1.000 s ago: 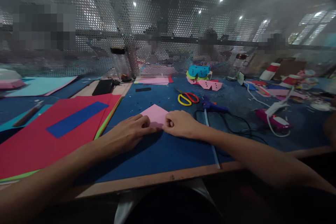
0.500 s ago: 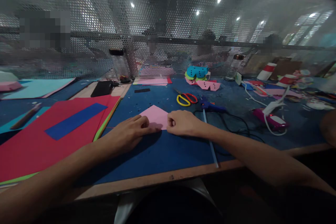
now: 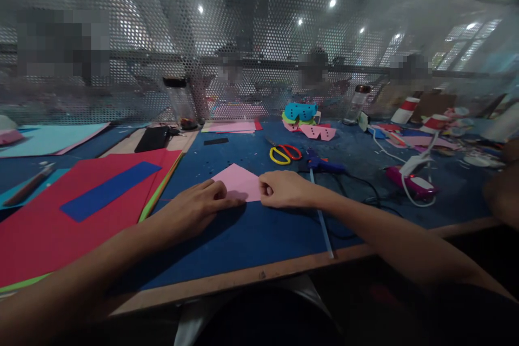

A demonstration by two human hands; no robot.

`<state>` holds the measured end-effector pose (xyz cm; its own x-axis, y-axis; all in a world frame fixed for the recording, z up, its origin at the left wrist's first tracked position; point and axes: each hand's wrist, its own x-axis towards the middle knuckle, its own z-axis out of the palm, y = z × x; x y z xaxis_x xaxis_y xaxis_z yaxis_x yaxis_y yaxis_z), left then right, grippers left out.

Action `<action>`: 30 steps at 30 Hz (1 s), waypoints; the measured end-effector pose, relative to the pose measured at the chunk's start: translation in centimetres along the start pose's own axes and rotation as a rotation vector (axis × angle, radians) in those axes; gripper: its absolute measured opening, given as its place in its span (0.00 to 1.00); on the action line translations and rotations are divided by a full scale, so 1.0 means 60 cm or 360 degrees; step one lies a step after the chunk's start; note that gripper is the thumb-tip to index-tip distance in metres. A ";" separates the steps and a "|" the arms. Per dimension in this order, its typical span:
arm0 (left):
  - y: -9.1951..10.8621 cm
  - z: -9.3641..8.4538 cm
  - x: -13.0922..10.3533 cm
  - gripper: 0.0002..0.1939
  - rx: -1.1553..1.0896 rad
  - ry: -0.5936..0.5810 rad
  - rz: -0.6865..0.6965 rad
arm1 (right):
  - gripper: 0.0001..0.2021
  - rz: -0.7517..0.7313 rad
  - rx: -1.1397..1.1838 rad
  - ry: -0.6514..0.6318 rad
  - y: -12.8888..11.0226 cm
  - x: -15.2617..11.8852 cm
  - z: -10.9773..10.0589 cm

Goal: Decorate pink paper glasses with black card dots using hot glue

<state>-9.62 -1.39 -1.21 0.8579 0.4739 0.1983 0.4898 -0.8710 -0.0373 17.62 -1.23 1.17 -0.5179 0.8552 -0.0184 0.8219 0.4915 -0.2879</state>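
Note:
A piece of pink paper (image 3: 237, 183), folded with a point at the far side, lies on the blue table between my hands. My left hand (image 3: 203, 198) grips its left edge, fingers curled and thumb stretched along the near edge. At the right corner, my right hand (image 3: 286, 189) is closed on the paper in a fist-like grip; its fingertips are partly hidden. Beyond the right hand lie scissors (image 3: 286, 153) with one yellow and one red handle. A blue glue gun (image 3: 322, 163) rests farther right, a long glue stick (image 3: 322, 221) running from it toward the table edge.
Large red sheets (image 3: 101, 227) with a blue strip (image 3: 111, 190) lie at left, a black phone-like case (image 3: 152, 139) behind them. Paper masks (image 3: 300, 113) and jars (image 3: 180, 102) stand near the perforated screen. A magenta device (image 3: 411, 183) with a white cord sits at right.
The view has shifted slightly, so the table's things appear a little farther left. Both hands keep their hold on the pink paper with hardly any movement.

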 end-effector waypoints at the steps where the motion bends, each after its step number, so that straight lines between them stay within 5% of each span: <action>1: 0.000 0.000 0.000 0.28 0.0003 0.0001 -0.0003 | 0.05 0.0003 0.0000 -0.0008 0.001 0.000 -0.001; 12: -0.001 0.002 0.001 0.28 0.0008 0.0054 0.0029 | 0.08 -0.0016 0.0224 -0.0179 0.005 -0.005 -0.024; 30: -0.002 0.003 -0.001 0.29 0.0041 0.0034 0.0024 | 0.05 0.0015 0.0007 -0.0168 0.005 -0.005 -0.025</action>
<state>-9.72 -1.32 -1.43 0.8620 0.4574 0.2183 0.4807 -0.8744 -0.0659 18.38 -1.11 2.54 -0.5326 0.8376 -0.1219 0.8259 0.4827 -0.2914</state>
